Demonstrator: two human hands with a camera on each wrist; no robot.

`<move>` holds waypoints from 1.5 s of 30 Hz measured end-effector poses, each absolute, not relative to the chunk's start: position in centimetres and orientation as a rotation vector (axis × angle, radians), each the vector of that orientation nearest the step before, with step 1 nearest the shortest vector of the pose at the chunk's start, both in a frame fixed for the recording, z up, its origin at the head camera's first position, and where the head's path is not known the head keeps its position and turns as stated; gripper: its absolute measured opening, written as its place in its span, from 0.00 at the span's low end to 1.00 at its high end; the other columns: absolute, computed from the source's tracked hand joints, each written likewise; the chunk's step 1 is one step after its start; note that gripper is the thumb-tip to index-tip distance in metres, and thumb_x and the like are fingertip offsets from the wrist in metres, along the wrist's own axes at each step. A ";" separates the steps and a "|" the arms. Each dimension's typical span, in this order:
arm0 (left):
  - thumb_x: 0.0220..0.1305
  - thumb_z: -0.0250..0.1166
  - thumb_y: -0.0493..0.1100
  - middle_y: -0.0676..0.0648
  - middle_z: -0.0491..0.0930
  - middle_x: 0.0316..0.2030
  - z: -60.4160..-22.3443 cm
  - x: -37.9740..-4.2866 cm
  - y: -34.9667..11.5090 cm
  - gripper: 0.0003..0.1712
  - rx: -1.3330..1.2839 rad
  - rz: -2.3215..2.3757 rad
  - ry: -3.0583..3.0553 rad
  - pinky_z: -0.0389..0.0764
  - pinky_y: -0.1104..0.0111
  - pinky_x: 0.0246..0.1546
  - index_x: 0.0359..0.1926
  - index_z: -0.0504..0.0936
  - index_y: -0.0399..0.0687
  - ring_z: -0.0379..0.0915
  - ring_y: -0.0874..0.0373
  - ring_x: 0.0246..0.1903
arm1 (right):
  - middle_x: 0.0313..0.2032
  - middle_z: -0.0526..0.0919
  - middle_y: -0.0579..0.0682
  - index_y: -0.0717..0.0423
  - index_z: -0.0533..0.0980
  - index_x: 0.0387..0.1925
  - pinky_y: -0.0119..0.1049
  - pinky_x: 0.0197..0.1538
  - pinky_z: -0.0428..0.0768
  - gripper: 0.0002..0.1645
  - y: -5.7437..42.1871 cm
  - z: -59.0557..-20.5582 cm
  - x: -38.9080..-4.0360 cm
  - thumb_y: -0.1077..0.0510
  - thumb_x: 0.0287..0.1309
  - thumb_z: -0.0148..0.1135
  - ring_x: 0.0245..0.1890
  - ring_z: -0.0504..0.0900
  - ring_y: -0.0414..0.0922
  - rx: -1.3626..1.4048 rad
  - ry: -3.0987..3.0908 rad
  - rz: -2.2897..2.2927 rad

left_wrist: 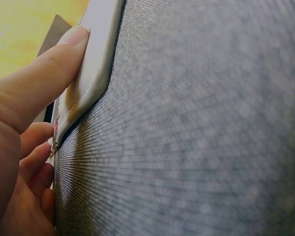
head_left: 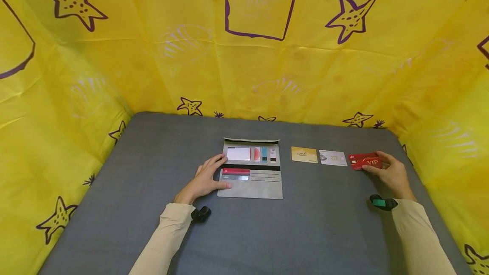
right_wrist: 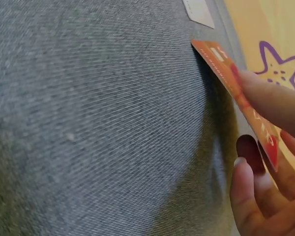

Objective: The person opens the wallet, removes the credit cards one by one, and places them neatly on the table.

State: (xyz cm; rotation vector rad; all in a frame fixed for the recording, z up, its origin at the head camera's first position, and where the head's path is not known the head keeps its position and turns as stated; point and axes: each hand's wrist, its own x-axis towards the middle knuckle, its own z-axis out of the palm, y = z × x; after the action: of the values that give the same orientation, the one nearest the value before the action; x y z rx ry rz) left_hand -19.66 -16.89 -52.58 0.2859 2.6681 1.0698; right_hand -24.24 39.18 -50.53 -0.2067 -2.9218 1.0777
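Observation:
A pale grey wallet (head_left: 267,188) lies unfolded on the table, with several cards in its slots and windows, including a red card (head_left: 236,171) at lower left. My left hand (head_left: 204,177) rests on the wallet's left side. Its thumb (left_wrist: 64,56) lies extended over the near corner, and the other fingers are at the left edge. On the right, my right hand (head_left: 393,175) pinches a red VIP card (head_left: 361,160) by its right end. In the right wrist view, that card (right_wrist: 221,64) is tilted, with its right end raised off the table.
Between the wallet and the red card lie a gold card (head_left: 304,155) and a silver card (head_left: 333,158), side by side. The grey table (head_left: 286,237) is bounded at the back and sides by yellow cloth (head_left: 237,75) with starfish drawings.

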 end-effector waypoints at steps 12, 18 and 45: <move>0.52 0.76 0.56 0.43 0.52 0.77 -52.4 -19.6 -16.8 0.54 0.292 1.084 2.656 0.45 0.37 0.71 0.75 0.60 0.46 0.43 0.39 0.76 | 0.64 0.62 0.82 0.78 0.56 0.69 0.67 0.63 0.63 0.49 38.8 -51.0 -24.3 0.47 0.62 0.65 0.62 0.63 0.74 -0.197 -3.000 1.009; 0.52 0.76 0.55 0.42 0.53 0.77 -52.4 -19.5 -16.9 0.54 0.332 1.089 2.680 0.48 0.37 0.69 0.74 0.61 0.44 0.45 0.39 0.76 | 0.61 0.63 0.84 0.83 0.57 0.66 0.67 0.61 0.63 0.47 38.8 -51.2 -24.6 0.48 0.63 0.63 0.59 0.65 0.75 -0.132 -3.039 0.942; 0.52 0.76 0.55 0.43 0.52 0.77 -52.5 -19.5 -17.0 0.53 0.316 1.089 2.672 0.48 0.38 0.69 0.75 0.61 0.45 0.44 0.40 0.76 | 0.54 0.71 0.82 0.80 0.68 0.59 0.66 0.57 0.64 0.33 37.1 -52.3 -24.1 0.60 0.60 0.66 0.53 0.69 0.74 -0.058 -2.832 0.850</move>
State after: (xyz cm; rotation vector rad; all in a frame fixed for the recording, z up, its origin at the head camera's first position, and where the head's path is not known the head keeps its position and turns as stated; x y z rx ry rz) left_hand -19.53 -17.02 -52.52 0.3161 2.6717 1.0886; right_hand -24.09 37.09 -52.31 -0.0585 -2.8321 0.8504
